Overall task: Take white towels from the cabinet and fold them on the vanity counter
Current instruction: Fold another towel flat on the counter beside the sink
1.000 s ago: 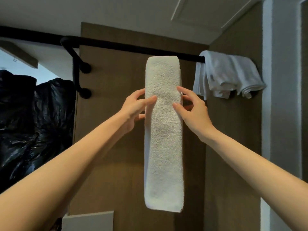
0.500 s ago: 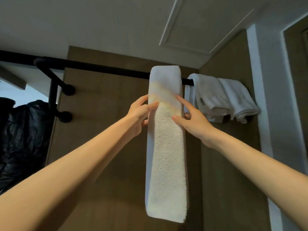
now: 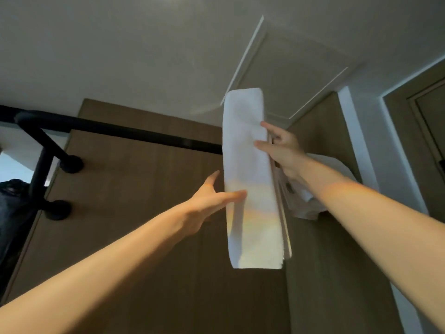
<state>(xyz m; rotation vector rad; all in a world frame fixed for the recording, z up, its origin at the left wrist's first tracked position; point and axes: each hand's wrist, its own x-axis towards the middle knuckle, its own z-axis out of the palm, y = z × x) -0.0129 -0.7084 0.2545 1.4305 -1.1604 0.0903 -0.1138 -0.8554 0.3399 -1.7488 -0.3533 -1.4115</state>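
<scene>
A long, narrow white towel (image 3: 250, 179), folded into a flat strip of soft looped terry cloth, is held up high in front of a brown wood-grain wall panel (image 3: 149, 213), its top reaching above a round matte black metal rail (image 3: 134, 133). The strip hangs nearly upright, with layered edges visible along its right side and a squared-off lower end hanging free.

The right hand (image 3: 281, 150) grips the towel's right edge near the upper half, thumb on the front and fingers curled behind, pinching the cloth. The left hand (image 3: 212, 198) is lower on the left edge, fingers stretched out and close together, with fingertips touching the front of the fabric; its thumb points upward, apart from the towel.

Behind the right forearm, another white towel (image 3: 305, 203) is bunched in soft folds. The black rail bends into tubular brackets ending in round wall mounts. Above is a smooth pale ceiling (image 3: 144, 49) with a rectangular inset panel.
</scene>
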